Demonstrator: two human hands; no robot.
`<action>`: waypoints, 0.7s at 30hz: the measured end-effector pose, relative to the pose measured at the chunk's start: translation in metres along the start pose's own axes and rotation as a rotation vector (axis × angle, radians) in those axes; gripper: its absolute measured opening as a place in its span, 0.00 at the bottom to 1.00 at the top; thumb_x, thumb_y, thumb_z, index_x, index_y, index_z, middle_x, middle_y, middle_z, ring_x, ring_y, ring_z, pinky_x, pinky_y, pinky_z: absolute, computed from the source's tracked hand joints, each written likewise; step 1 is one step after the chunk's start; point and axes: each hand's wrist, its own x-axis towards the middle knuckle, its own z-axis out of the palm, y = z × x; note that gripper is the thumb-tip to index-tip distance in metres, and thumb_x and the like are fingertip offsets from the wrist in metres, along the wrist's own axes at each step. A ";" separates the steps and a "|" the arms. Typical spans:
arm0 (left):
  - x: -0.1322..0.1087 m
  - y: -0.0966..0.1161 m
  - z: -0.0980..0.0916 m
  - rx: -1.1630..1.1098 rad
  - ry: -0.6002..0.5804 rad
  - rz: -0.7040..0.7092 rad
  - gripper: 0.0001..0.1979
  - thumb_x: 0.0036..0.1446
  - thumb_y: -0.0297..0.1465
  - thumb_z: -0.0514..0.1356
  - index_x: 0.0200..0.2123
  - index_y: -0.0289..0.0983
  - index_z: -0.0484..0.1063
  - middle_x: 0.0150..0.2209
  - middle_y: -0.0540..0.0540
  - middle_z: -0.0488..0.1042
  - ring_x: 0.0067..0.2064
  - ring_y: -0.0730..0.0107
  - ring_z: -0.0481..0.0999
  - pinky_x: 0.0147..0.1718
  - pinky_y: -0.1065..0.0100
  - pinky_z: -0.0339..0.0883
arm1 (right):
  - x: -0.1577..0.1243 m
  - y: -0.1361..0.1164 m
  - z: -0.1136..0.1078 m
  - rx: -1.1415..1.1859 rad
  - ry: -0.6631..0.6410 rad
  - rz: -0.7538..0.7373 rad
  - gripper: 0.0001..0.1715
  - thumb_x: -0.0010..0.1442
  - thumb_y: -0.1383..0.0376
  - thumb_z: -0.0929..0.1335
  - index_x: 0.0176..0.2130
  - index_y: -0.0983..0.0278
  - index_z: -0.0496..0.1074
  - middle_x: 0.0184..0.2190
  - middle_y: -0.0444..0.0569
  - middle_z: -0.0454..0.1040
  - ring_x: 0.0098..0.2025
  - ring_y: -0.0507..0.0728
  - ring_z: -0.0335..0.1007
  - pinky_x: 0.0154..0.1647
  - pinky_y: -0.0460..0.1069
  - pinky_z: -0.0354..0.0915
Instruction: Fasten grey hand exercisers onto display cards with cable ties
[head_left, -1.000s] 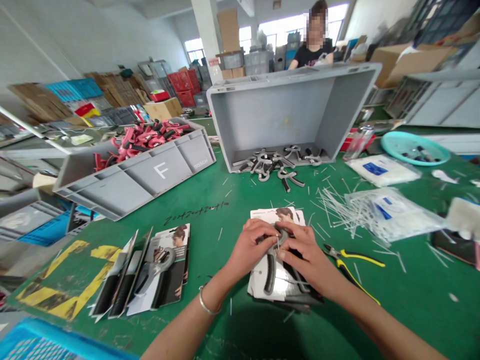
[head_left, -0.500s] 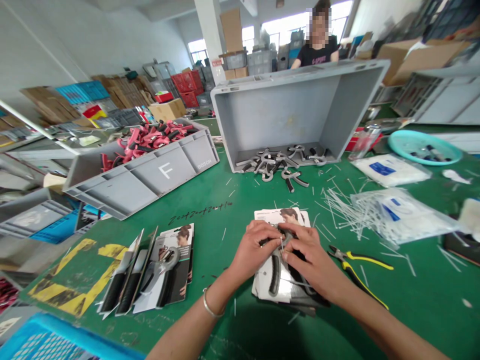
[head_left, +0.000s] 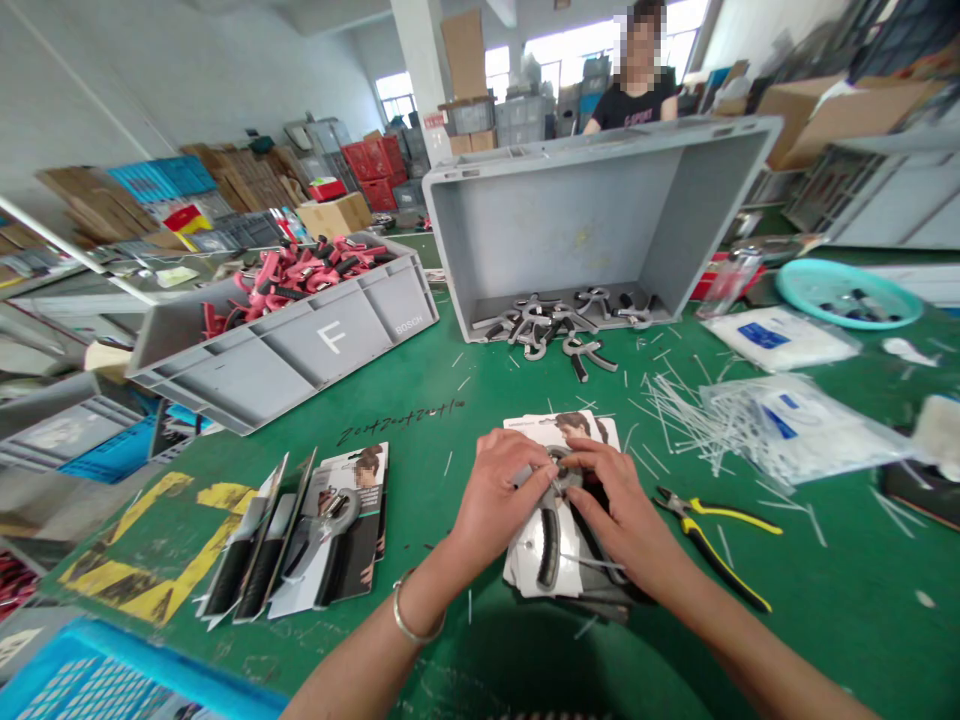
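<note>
Grey hand grip (head_left: 550, 548): head view; lies on a white backing card (head_left: 526, 548), at the near middle of the green table (head_left: 450, 400), under both hands.
Look: dark curved handles pointing towards the person, metal top hidden under the fingertips; the printed top of the card shows past the hands.
Left hand (head_left: 501, 495): fingers clenched in a pinch on the top of the hand grip; bracelet (head_left: 409, 622) on the wrist.
Right hand (head_left: 619, 515): fingers pinched on the same spot, its tips touching those of the left hand.
Change: half a second ago a short white strip stood between the fingertips; now the tips have closed over it and it is hidden. The card has hardly shifted.
Reading: the fingers seem to be working at one point on the top of the grip.
Just right: yellow-handled pliers (head_left: 712, 540), untouched.
Further right: loose white ties (head_left: 675, 410) beside a clear bag (head_left: 795, 425).
Left: stack of carded grips (head_left: 315, 530).
Behind: tipped grey crate (head_left: 592, 215) spilling grey grips (head_left: 559, 325); crate marked F (head_left: 300, 335) with red grips (head_left: 300, 270); a co-worker (head_left: 634, 100) beyond.
</note>
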 end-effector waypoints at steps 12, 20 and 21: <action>-0.077 0.017 0.028 0.412 -0.130 0.211 0.08 0.64 0.30 0.57 0.45 0.37 0.72 0.47 0.41 0.76 0.51 0.55 0.70 0.55 0.52 0.58 | 0.002 -0.003 0.002 0.004 0.040 -0.031 0.10 0.66 0.65 0.64 0.48 0.59 0.68 0.58 0.52 0.66 0.62 0.62 0.55 0.63 0.61 0.53; -0.096 0.027 0.003 0.461 -0.062 -0.171 0.17 0.58 0.41 0.63 0.46 0.36 0.70 0.43 0.38 0.72 0.45 0.51 0.72 0.45 0.49 0.69 | -0.033 -0.042 -0.035 -0.234 -0.368 -0.171 0.09 0.67 0.59 0.65 0.36 0.59 0.72 0.34 0.49 0.74 0.42 0.62 0.63 0.48 0.59 0.59; -0.097 0.025 0.003 0.445 -0.077 -0.162 0.13 0.60 0.38 0.62 0.44 0.36 0.70 0.41 0.39 0.72 0.44 0.52 0.72 0.44 0.51 0.70 | -0.036 -0.046 -0.034 -0.265 -0.388 -0.179 0.08 0.66 0.59 0.66 0.37 0.59 0.72 0.36 0.49 0.74 0.43 0.62 0.63 0.49 0.59 0.58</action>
